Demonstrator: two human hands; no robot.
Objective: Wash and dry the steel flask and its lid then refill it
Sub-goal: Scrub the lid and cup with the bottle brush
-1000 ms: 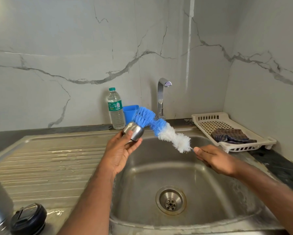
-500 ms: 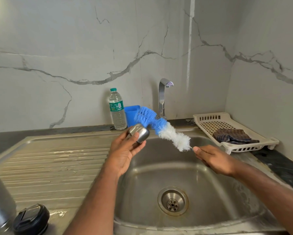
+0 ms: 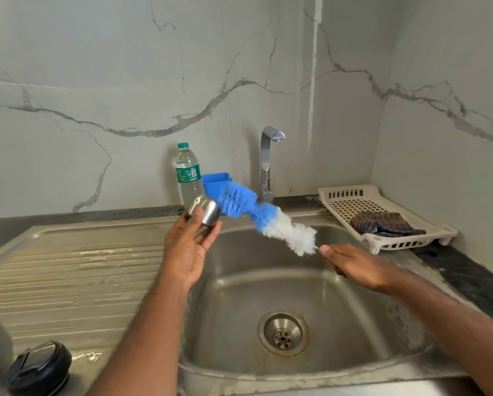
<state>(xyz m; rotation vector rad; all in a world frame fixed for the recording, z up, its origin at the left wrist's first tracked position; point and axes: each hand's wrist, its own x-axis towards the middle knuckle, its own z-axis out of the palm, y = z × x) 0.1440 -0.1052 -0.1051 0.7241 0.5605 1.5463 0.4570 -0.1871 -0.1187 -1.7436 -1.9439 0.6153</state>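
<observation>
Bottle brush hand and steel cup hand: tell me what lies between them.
In the head view, only the bottle brush spans from the right hand to the steel cup in the left hand. Below it is the bare sink basin.

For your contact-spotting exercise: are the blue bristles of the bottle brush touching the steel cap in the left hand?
Touching. The head view shows the bottle brush bristles pressed against the steel cap, with no gap.

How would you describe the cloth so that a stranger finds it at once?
Start at the steel sink and look right, to the white slotted tray in the wall corner. The cloth lies crumpled in it, dark and checked, the only fabric here.
</observation>
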